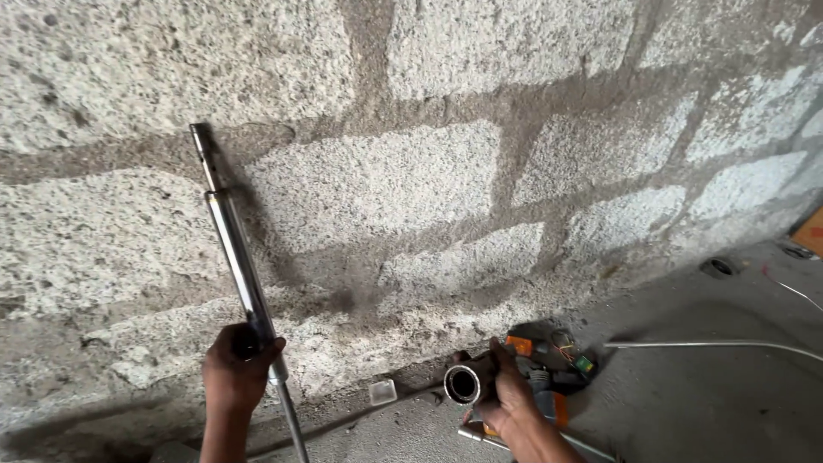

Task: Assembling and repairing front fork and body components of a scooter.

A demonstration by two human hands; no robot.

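Observation:
My left hand grips a long shiny metal rod near its lower part. The rod stands almost upright, and its dark upper tip leans against the rough block wall. My right hand holds a short metal tube piece with its round open end turned toward me. Both hands hover low, close to where the wall meets the concrete floor.
Orange and dark parts with small wires lie on the floor by my right hand. A thin metal rod lies at right, a small white block at the wall's foot, a round floor hole farther right.

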